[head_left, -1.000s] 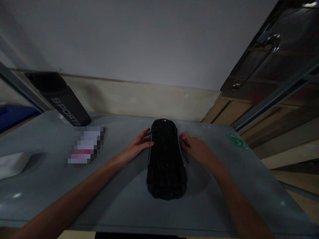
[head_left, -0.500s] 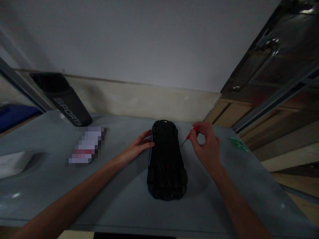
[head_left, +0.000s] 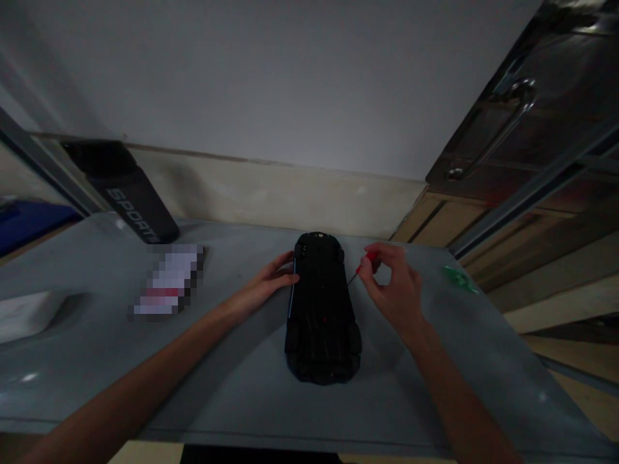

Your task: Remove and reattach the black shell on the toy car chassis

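A black toy car (head_left: 322,293) lies upside down on the grey table, its underside and wheels facing up. My left hand (head_left: 271,280) grips its left edge, the thumb resting on the rim and the fingertips partly hidden against the side. In my right hand (head_left: 394,283), pinched between thumb and fingers, is a small screwdriver (head_left: 362,265) with a red handle. Its thin shaft slants down to the left, and the tip is beside the car's right edge; whether it touches cannot be made out. A tiny red spot shows on the underside.
A dark bottle (head_left: 130,193) lettered "SPORT" stands at the back left. In front of it lies a blurred-out flat object (head_left: 169,280), with a white box (head_left: 29,316) at far left. Green clear plastic (head_left: 459,279) lies on the right of the table (head_left: 232,393). A wall rises behind.
My right hand and the screwdriver have shifted slightly left, closer to the car. My left hand keeps its place on the car.
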The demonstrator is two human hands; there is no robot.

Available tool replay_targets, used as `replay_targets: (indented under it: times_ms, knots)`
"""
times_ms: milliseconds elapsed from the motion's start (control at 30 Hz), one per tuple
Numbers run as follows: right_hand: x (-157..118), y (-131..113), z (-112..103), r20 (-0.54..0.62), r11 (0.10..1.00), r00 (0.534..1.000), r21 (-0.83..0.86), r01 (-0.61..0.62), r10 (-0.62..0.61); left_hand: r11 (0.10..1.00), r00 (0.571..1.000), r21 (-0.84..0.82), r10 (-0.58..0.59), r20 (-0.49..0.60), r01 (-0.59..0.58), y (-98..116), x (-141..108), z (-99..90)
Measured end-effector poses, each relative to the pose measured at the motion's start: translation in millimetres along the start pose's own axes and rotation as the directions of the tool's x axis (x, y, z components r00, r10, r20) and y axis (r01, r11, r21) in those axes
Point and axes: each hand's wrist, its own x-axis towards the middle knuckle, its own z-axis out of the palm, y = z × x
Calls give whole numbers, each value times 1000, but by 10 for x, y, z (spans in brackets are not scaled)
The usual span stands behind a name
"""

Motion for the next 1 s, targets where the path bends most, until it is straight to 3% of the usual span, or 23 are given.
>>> replay_targets:
  times_ms: [600,1000]
  knots:
    - [18,-2,7,0,998,998,16,58,-58,1000,1000,20,16,14,-16,9,-5,-2]
    - [-9,-7,29,45,999,999,47,9,-11,1000,1000,11,15,15,-15,0,1,-9]
